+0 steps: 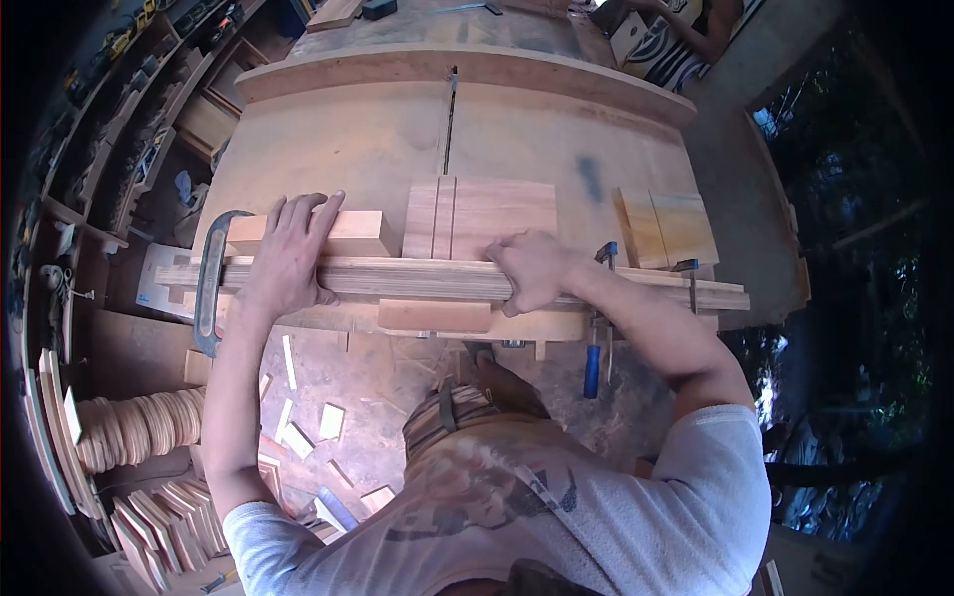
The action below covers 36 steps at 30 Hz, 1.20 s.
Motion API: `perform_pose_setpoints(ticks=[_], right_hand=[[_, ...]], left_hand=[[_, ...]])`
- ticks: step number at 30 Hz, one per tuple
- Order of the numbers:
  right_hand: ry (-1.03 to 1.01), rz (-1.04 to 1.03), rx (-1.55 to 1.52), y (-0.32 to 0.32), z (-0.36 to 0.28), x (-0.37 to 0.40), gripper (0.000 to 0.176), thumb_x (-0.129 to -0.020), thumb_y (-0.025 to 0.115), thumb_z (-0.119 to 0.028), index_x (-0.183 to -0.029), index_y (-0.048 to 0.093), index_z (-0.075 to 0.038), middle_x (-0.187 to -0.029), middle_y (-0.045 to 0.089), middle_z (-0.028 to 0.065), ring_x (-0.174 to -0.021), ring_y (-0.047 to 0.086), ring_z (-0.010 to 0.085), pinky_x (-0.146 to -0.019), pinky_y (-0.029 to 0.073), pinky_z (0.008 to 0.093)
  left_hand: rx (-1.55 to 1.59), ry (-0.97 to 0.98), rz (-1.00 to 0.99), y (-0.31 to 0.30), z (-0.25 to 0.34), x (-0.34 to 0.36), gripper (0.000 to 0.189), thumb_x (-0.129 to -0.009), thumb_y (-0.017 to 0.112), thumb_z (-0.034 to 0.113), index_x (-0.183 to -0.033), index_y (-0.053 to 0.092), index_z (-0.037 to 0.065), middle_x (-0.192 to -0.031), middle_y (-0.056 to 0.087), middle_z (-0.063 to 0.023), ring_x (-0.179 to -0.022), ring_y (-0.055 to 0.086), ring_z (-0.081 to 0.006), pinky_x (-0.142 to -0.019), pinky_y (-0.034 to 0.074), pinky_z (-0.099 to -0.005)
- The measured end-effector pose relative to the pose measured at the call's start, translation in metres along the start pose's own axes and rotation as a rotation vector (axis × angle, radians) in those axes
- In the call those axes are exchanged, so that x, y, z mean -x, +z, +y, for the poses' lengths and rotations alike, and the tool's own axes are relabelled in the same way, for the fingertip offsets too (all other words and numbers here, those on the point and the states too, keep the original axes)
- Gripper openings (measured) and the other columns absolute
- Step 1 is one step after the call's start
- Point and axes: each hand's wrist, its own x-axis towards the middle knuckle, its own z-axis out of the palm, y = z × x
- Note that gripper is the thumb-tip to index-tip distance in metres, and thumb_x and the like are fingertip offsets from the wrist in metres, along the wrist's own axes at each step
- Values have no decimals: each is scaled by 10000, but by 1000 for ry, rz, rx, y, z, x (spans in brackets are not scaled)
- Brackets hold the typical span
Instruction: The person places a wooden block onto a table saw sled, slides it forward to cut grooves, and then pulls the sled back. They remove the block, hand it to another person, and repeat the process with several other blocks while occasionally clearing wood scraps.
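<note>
The left hand (288, 253) lies flat, fingers stretched out and released, spread over the top of a block (353, 233). Its palm rests on the rail (427, 279) that runs across the bench (348, 139). The block sits just behind the rail, touching it, under the fingertips.

The right hand (532, 270) is clenched around the same rail, further right. Its fingers curl over the far edge, where the board (497, 214) butts against the rail. The board lies flat just beyond the knuckles, between the two hands. It shows two lengthwise lines near its left side, in line with the slot (447, 119) in the bench.

Counted: one block, one rail, one board at the hands, and two pale boards (666, 226) lying side by side to the right, behind the rail and apart from the right hand.

Three clamps grip the rail:
- a big grey clamp (209, 283) at the left end, beside the left wrist
- a blue-handled clamp (593, 348) hanging just under the right forearm
- a small clamp (691, 283) near the right end

A short strip (432, 316) sits against the near side of the rail, between the hands.

Offcuts (308, 422) litter the floor below the bench. A row of discs (149, 427) stands at the left. Another person (686, 40) is at the far end of the bench.
</note>
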Motion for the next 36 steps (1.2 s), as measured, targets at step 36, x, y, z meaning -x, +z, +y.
perform_pose_setpoints(ticks=[36], right_hand=[[192,99,-185,-103,241,-165,643,-508,871,-271,-1087,731,-29,-875,773,186,-883,756,383,-819,591,460]], left_hand=[[-19,-128,-42,64,-129,-289,1351,-406,965,162,-1608,352,89,-1384,559,-172,-1312,515,-413,-1173,408,-488]])
